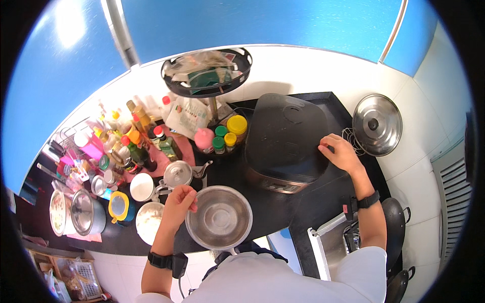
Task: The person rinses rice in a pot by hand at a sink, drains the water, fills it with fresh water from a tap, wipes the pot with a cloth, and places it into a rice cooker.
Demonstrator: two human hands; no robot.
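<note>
My left hand (182,202) hovers at the left rim of a steel bowl (219,217), its fingers curled; whether it touches the rim cannot be told. The bowl looks empty and stands at the front edge of the black counter. My right hand (339,151) is at the right side of a large black-lidded rice cooker (288,136), thumb and fingertips close together near its lid, with nothing seen between them. The cooker's lid is down. A small steel teapot (178,174) stands left of the cooker, behind my left hand.
Several bottles (166,146) and jars crowd the left counter. A two-tier turntable rack (212,91) stands behind. A white cup (142,187), a bowl of white food (149,223) and a yellow-lidded container (119,206) sit left. A pot lid (377,125) and sink (333,246) are at right.
</note>
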